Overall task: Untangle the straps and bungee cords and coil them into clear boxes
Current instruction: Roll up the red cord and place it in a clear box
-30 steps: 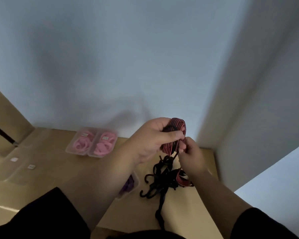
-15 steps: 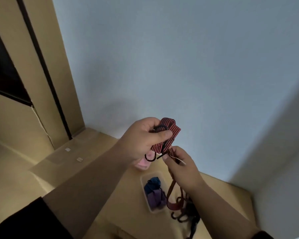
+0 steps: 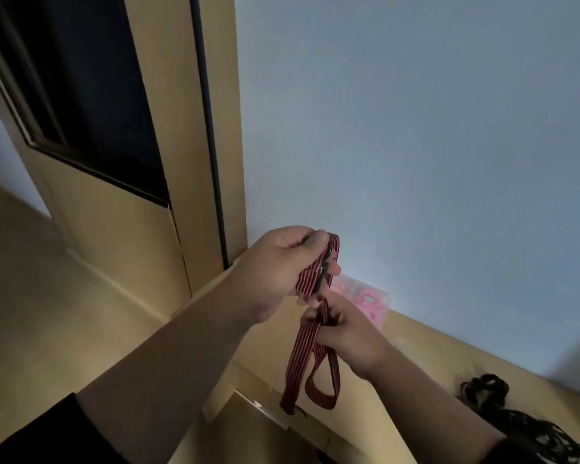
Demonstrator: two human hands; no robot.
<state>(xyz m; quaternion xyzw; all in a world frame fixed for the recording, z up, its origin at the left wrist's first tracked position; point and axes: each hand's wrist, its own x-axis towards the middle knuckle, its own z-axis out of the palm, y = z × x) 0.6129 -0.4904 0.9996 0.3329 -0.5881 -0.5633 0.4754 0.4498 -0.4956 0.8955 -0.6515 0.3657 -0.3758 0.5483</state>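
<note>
A red and black striped flat bungee cord hangs in the air between my hands. My left hand grips its folded upper part with a dark hook against the palm. Just below, my right hand pinches the cord where it runs down; a loop and a loose end dangle under it. A clear box with pink coils sits on the wooden surface behind my hands, partly hidden by them. A heap of tangled black cords lies at the lower right.
A wooden surface runs along a pale wall. A tall wooden frame with a dark panel stands at the left. A wooden edge lies below the dangling cord.
The view has swung left and up. The red cord now hangs free of the black tangle, which lies off to the right. My left hand has folded more of it.
</note>
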